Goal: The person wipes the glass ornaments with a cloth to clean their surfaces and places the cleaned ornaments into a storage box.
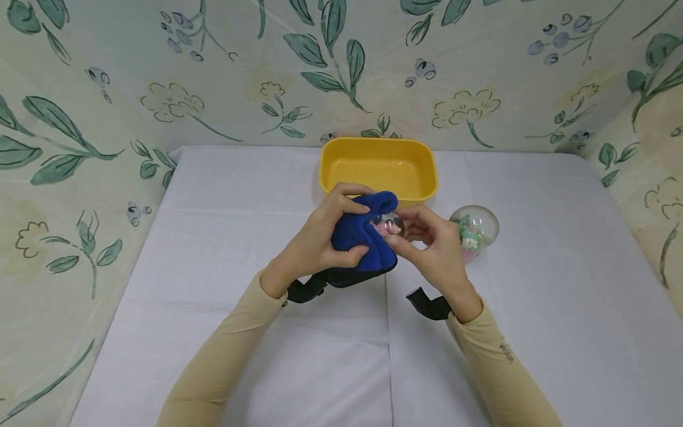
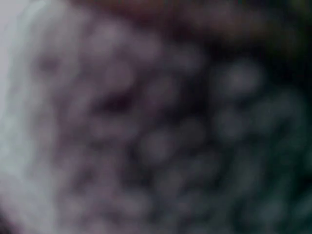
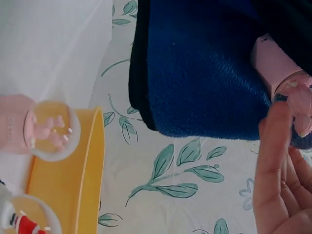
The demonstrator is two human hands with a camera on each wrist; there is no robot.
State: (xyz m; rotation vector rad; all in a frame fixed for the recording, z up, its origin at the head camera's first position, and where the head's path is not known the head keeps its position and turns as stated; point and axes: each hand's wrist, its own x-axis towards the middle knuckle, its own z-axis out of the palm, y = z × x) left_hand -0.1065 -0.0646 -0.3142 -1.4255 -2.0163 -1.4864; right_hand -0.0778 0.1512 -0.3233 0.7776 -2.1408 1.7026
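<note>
Globe (image 1: 388, 225): partly wrapped in the cloth (image 1: 352, 237), above the table (image 1: 176, 296); wiping seems under way, not finished.
Left hand (image 1: 315, 246): fingers bent round the cloth, holding it about the globe; the left wrist view is a blur.
Right hand (image 1: 439, 252): thumb and fingers pinch the globe's clear dome end.
Other globe (image 1: 484, 224): just beside the right hand; wiped or waiting, I cannot tell.
Tray (image 1: 376, 169): yellow, beyond the hands; in the right wrist view, a pink globe (image 3: 51, 129) and a red-figured globe (image 3: 41, 212) overlap it, perhaps left to do.
Folds: they hide the globe's base from the head view.
</note>
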